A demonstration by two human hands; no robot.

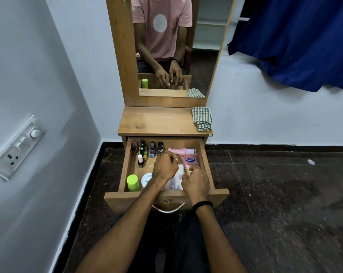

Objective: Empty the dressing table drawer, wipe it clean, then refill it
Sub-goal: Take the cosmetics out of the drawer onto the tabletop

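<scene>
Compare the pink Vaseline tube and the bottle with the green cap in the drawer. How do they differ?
The pink Vaseline tube lies flat, while the green-capped bottle stands upright. The tube is on the right side of the drawer; the bottle is in its front left corner. The right hand is at the tube's near end, but no hand touches the bottle. Both are inside the open drawer.

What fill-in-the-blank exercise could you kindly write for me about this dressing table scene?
1. The striped cloth lies on the tabletop's ___ end.
2. The bottle in the drawer's front-left corner has a ___ cap.
3. The black wristband is on the ___ arm.
Missing words: right; green; right.
</scene>
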